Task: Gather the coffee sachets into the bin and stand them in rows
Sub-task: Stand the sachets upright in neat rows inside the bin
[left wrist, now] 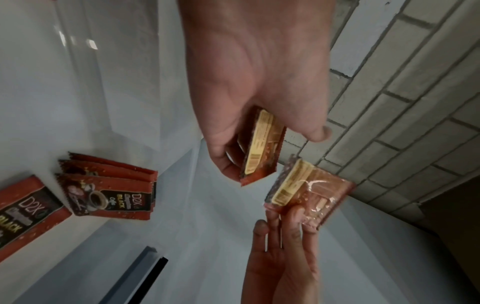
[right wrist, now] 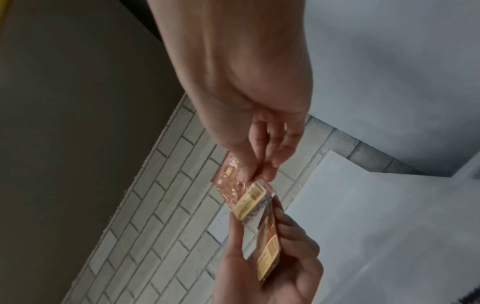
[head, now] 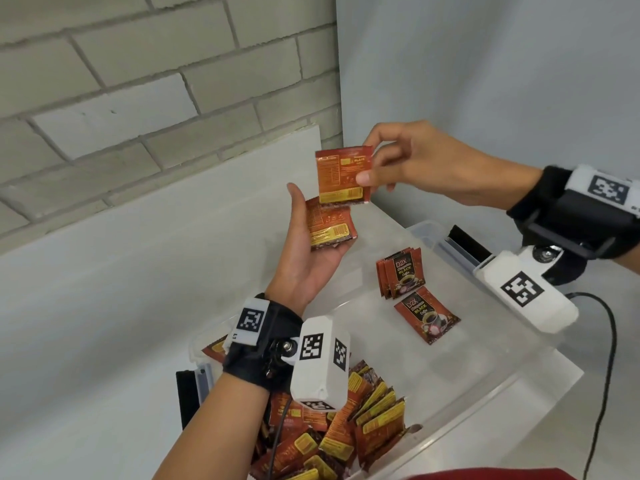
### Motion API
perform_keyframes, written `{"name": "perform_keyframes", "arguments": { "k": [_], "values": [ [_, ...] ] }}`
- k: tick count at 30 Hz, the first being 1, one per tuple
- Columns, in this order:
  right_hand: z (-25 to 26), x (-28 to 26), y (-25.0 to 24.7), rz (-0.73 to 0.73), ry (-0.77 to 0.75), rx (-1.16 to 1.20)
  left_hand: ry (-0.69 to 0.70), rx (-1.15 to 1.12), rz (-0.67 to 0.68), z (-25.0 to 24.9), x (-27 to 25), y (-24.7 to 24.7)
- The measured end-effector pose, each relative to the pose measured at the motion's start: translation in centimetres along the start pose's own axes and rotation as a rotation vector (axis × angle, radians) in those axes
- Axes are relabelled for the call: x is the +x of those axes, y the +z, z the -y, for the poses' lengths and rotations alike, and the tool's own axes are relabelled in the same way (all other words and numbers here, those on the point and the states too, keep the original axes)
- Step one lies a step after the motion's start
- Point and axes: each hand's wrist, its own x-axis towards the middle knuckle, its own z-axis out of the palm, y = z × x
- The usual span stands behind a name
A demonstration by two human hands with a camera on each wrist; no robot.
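White counter: bin with coffee sachets.

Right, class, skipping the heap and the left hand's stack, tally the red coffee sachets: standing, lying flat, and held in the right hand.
Red foil coffee sachets standing in the clear plastic bin: 3
Red sachet lying flat: 1
Red sachet pinched by the right hand: 1
Total: 5

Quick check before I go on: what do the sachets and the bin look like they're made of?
Sachet in the right hand, pinched: looks like glossy printed foil or plastic film; glare streaks in the left wrist view, serrated edges on the standing sachets. The stack in the left hand looks the same.
Bin: seems translucent frosted plastic; its rim shows through cloudy, the floor has a soft sheen.
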Motion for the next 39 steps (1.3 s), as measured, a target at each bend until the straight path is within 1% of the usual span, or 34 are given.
{"name": "perform_keyframes", "arguments": {
  "k": [2,5,11,13,14,16,18,19,20,22,25,26,27,30,32,34,37,39],
  "values": [
    [0.0,-0.3,-0.1,0.009,-0.061,-0.022,-0.025,-0.038,-0.018,0.0,0.0,0.1],
    [-0.3,-0.6,0.1,0.047,-0.116,-0.049,-0.051,-0.045,0.01,-0.1,-0.3,0.4],
    [-1.3,-0.8,0.1,0.075,-0.103,-0.113,-0.029,-0.011,0.085,0.0,-0.3,0.2],
    [-1.6,-0.8,-0.1,0.023,-0.051,-0.085,0.0,0.006,0.082,0.1,-0.2,0.1],
    [-1.5,-0.9,-0.1,-0.009,-0.005,-0.032,0.015,0.008,0.078,0.1,-0.2,0.1],
    [-1.0,-1.3,-0.1,-0.053,0.125,0.153,0.046,0.003,0.069,0.0,-0.1,0.1],
    [-0.4,-1.9,0.2,-0.02,0.247,0.344,0.072,0.009,0.057,0.1,-0.1,0.0],
    [-0.3,-2.2,0.3,0.023,0.288,0.386,0.084,0.02,0.053,0.1,-0.1,0.1],
    [-0.4,-2.4,0.5,0.066,0.306,0.387,0.094,0.032,0.053,0.1,-0.1,0.1],
    [-0.7,-2.7,1.0,0.111,0.291,0.339,0.11,0.041,0.047,0.2,0.0,0.2],
    [-0.9,-2.8,0.1,0.137,0.274,0.207,0.113,0.007,0.013,0.2,0.0,0.1],
    [-0.8,-2.8,-0.6,0.185,0.278,0.123,0.109,-0.018,-0.009,0.1,0.0,0.1],
    [-0.8,-2.9,-1.3,0.269,0.286,0.013,0.102,-0.053,-0.038,-0.1,0.0,0.1],
    [-1.0,-3.4,-1.9,0.625,0.341,-0.325,0.078,-0.147,-0.104,-0.2,-0.1,0.2],
    [-1.7,-3.7,-0.8,0.773,0.353,-0.545,0.066,-0.172,-0.117,-0.2,-0.2,0.4],
    [-2.7,-3.9,0.8,0.834,0.324,-0.77,0.059,-0.177,-0.119,-0.3,-0.5,0.5],
    [-3.9,-4.4,2.8,0.894,0.243,-1.011,0.049,-0.169,-0.117,-0.4,-0.6,0.5],
    [-4.4,-4.8,3.7,0.931,0.203,-1.123,0.041,-0.162,-0.115,-0.4,-0.7,0.5]
  ]
}}
